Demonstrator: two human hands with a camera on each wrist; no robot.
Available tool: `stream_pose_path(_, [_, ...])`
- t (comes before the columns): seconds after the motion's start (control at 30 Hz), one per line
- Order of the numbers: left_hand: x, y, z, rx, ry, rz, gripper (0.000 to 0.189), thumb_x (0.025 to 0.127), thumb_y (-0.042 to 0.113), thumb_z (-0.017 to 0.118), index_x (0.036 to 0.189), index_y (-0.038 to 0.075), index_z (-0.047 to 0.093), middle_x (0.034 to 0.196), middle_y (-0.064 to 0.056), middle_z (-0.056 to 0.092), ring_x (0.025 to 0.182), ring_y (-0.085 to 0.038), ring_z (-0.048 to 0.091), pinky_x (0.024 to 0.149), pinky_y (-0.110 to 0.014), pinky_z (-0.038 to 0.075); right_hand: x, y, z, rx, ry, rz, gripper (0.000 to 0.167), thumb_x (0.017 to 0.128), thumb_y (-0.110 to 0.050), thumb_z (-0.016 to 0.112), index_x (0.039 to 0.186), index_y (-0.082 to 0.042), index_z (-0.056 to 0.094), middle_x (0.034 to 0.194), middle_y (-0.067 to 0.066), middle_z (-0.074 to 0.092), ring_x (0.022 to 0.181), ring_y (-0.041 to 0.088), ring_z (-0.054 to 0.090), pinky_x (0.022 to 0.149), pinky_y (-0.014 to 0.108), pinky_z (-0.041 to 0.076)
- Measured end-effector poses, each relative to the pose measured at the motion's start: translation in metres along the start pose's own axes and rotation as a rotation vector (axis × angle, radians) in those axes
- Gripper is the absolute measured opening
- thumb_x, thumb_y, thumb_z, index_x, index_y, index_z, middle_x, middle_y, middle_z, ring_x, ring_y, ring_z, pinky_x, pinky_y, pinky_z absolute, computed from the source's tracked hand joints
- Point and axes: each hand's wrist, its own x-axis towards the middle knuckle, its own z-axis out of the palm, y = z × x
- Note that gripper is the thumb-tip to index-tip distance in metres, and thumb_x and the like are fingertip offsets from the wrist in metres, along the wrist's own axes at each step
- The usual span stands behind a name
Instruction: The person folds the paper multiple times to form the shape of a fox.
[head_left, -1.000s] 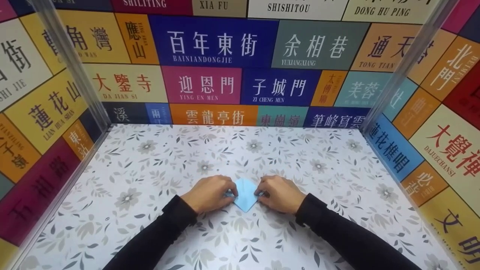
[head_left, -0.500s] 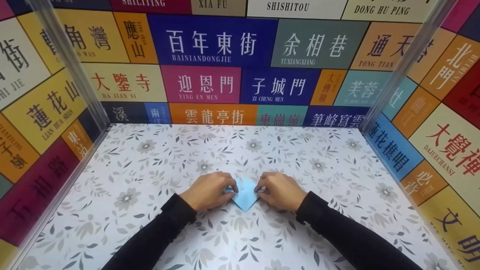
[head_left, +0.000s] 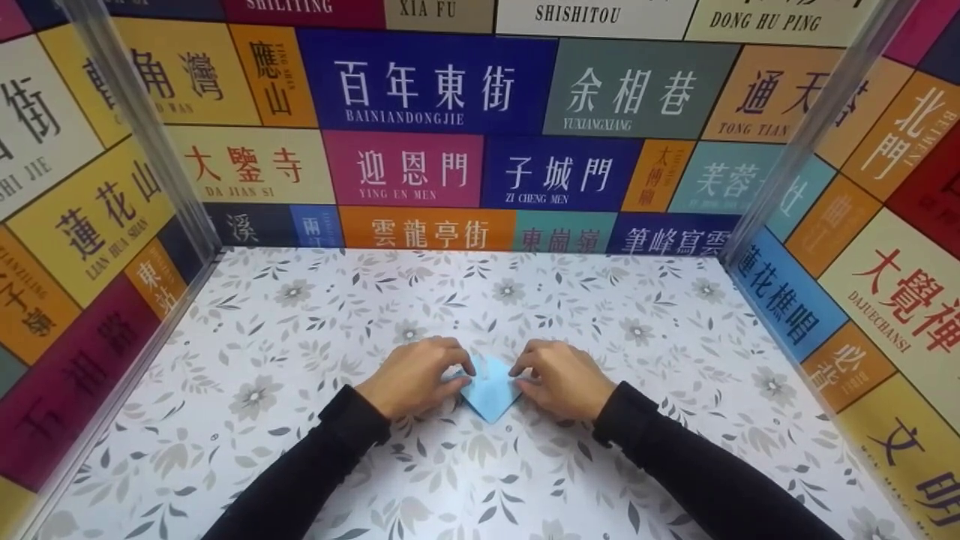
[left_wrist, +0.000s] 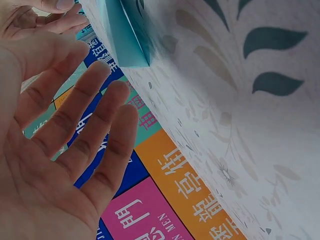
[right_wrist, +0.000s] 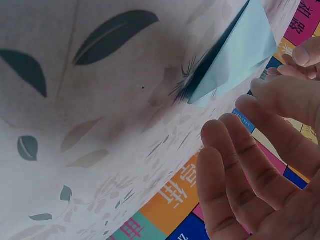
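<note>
A small piece of folded light-blue paper (head_left: 491,394) lies on the table between the two hands, one point facing the person. Its folded layers stand slightly apart from each other in both wrist views. At its left corner is the left hand (head_left: 416,375), thumb and index finger spread a little around the edge. The right hand (head_left: 566,379) mirrors it at the right corner. In the left wrist view the relaxed fingers (left_wrist: 122,125) appear apart from the paper (left_wrist: 125,37). The right wrist view likewise shows loosely bent fingers (right_wrist: 215,175) beside the paper (right_wrist: 237,60).
White floral sheeting covers the table (head_left: 495,480). Upright panels printed with colourful place-name signs (head_left: 427,86) enclose it at the back and both sides. Clear corner strips (head_left: 161,142) join the panels.
Both hands have shifted slightly away from the person, and thumbs and index fingers have parted at the paper's corners. The paper's side corners show a bit more; it stays in nearly the same place.
</note>
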Motion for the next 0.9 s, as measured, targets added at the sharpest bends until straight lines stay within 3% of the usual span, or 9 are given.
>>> stream_pose_path(0.3, [0.001,-0.007,-0.009,0.026,0.044,-0.061,0.027,0.108,0.033,0.085,0.129,0.015,0.085,0.131,-0.007,0.083,0.122,-0.032,0.081,0.105,-0.05,0.069,0.0,0.004,-0.006,0.027,0.04,0.04,0.014,0.105,-0.018,0.084,0.116,-0.011,0.091,0.109,0.01,0.084,0.096,0.03,0.082,0.079,0.038,0.067])
stream_pose_path(0.57, [0.0,-0.021,-0.026,0.069,0.11,-0.073,0.034,0.108,0.036,0.086,0.131,0.012,0.083,0.13,-0.012,0.083,0.119,-0.035,0.081,0.104,-0.052,0.069,-0.001,0.01,-0.01,0.015,0.086,0.059,0.015,0.104,-0.018,0.085,0.117,-0.012,0.09,0.11,0.009,0.082,0.098,0.031,0.082,0.081,0.041,0.069])
stream_pose_path(0.9, [-0.007,-0.037,-0.041,0.113,0.137,-0.151,0.04,0.11,0.043,0.082,0.137,0.014,0.081,0.142,-0.015,0.081,0.132,-0.039,0.077,0.112,-0.059,0.065,-0.005,0.017,-0.015,0.013,0.117,0.079,0.018,0.103,-0.018,0.086,0.12,-0.012,0.089,0.112,0.013,0.082,0.103,0.034,0.081,0.086,0.047,0.07])
